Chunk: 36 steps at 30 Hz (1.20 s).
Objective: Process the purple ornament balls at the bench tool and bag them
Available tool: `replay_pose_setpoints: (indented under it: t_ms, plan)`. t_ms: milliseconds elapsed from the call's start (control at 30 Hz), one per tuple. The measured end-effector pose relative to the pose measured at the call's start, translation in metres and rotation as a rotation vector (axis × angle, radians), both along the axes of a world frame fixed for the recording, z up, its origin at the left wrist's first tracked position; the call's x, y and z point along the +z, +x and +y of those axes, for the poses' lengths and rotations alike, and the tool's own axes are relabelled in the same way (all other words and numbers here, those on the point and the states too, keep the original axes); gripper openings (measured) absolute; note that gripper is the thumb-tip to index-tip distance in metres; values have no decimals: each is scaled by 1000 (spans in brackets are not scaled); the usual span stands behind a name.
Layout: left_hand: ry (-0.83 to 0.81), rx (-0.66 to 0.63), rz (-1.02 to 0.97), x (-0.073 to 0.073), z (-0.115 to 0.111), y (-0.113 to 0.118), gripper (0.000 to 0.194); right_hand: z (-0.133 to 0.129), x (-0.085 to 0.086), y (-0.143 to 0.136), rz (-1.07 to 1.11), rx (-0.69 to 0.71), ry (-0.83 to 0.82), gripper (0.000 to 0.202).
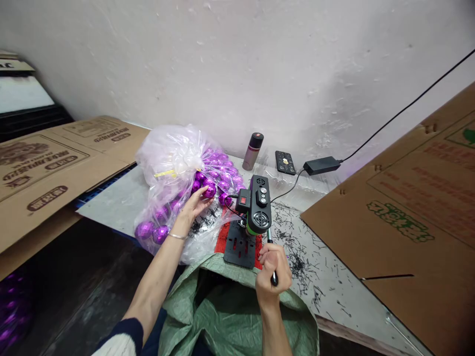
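My left hand (197, 201) is closed around a shiny purple ball (209, 189) at the opening of a clear plastic bag (163, 143) filled with similar balls. To its right stands a small black machine (261, 205) on a slotted black base plate (239, 247), over a red mat (223, 237). A lever with a black handle (274, 279) sticks out from the machine toward me. My right hand (273, 271) is wrapped around that handle. An open green woven sack (237, 306) hangs at the table's front edge, below the base plate.
A bottle (253, 152), a phone (285, 162) and a black power adapter (321, 165) with a cable lie or stand near the wall. Black scraps litter the table (330, 287). Cardboard stands at the right (415, 207) and lies at the left (67, 168).
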<state>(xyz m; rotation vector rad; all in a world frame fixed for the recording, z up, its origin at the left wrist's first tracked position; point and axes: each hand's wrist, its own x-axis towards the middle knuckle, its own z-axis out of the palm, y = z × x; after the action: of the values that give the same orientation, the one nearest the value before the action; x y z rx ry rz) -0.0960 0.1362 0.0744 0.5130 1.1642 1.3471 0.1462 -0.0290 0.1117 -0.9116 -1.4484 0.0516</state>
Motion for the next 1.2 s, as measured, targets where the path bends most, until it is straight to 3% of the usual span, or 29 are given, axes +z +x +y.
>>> replay_pose_setpoints:
  t_ms: [233,367,500,633,867,1000,1200]
  plan:
    - [-14,-130,-184,4,-76,1,28,2,8,-1,12,-4,5,35]
    - [60,-173,-186,10,-107,18,45,3,13,-1,21,0,7,35]
    - [73,-194,-223,0,-126,42,49,5,21,-2,26,3,-10,36]
    - [61,-166,-121,-23,-134,64,54,7,32,-2,38,7,-36,36]
    - [249,-36,338,-62,-131,98,64,9,49,-2,20,5,-96,39]
    - [328,-51,586,-73,-132,107,56,8,47,-1,15,2,-110,38]
    - [511,-78,910,-83,-128,110,57,6,41,1,26,27,-95,34]
